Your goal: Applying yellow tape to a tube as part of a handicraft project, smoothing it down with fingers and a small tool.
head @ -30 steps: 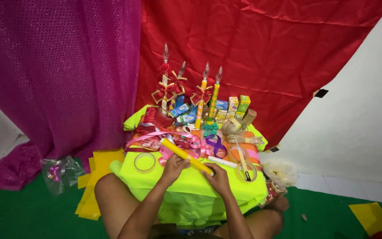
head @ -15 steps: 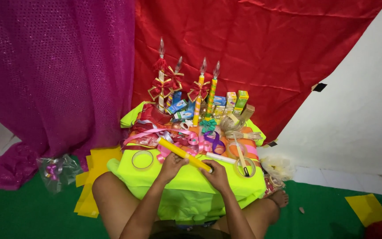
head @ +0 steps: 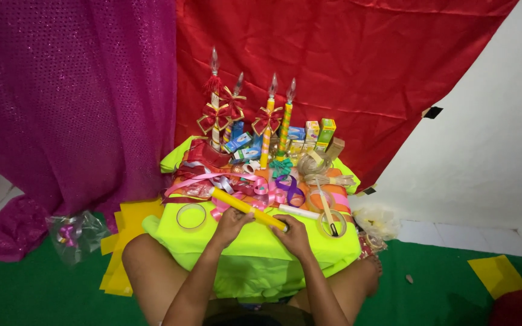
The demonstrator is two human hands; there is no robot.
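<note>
A yellow stick, wrapped in yellow paper, lies slanted over the neon-yellow cloth of a low table. My left hand grips its middle from below. My right hand closes on its lower right end. Just beyond the stick lie curled pink and purple ribbons and a white stick. A clear tape roll sits left of my left hand.
Several decorated candle-shaped sticks with bows stand at the table's back, beside small boxes and a twine spool. A second tape roll lies at right. Yellow sheets and a plastic bag lie on the green floor. Red and magenta cloths hang behind.
The view has shifted slightly. Both hands stay on the yellow stick in nearly the same place.
</note>
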